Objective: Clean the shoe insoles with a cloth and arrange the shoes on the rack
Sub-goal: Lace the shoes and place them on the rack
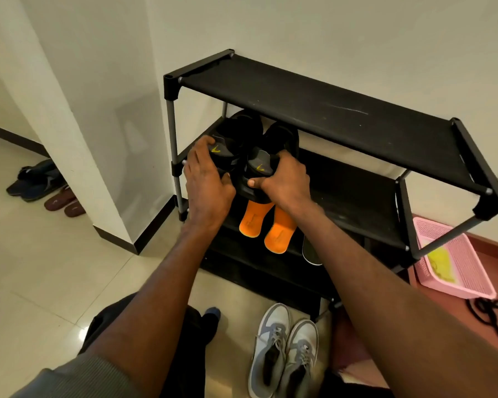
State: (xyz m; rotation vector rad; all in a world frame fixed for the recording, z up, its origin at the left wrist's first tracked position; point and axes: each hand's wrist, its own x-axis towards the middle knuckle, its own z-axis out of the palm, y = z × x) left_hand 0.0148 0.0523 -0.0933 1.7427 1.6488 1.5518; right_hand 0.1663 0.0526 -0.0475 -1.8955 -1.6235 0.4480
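A black shoe rack [314,101] stands against the wall. Two black shoes sit on its second shelf, toes toward the wall. My left hand [206,179] grips the heel of the left black shoe [236,133]. My right hand [282,179] grips the heel of the right black shoe [282,139]. Two orange insoles [266,225] lie on the shelf below, sticking out from under the shoes. A dark insole with a pale edge [311,254] shows beside them. A pair of grey and white sneakers [285,351] stands on the floor in front of the rack.
A pink plastic basket [454,257] with something yellow inside sits on the reddish mat right of the rack. Black cords [489,314] lie near it. Sandals and dark shoes [46,185] lie by the wall at far left. A white pillar stands left of the rack.
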